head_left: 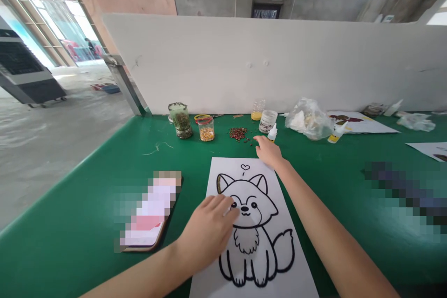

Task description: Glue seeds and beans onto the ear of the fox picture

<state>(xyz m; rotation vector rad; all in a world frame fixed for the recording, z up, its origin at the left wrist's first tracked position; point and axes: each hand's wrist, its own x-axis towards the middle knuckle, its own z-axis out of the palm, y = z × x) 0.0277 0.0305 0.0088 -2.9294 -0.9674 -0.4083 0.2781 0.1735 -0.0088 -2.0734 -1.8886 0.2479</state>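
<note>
A white sheet (275, 260) with a black outline drawing of a fox lies on the green table (87, 195) in front of me. My left hand (209, 228) rests on the sheet with its fingers bent, fingertips pressing by the fox's left eye; what they hold, if anything, is hidden. My right hand (268, 150) reaches past the sheet's top edge, fingers extended toward a pile of reddish-brown seeds (238, 133) and a small white glue bottle (272, 133).
Along the white partition stand a jar of green seeds (181, 120), a jar of corn kernels (206, 128), a yellow-filled bottle (257, 111), a small pot (267, 121), a plastic bag (309, 118) and further sheets (363, 123). A blurred phone (150, 214) lies to the left.
</note>
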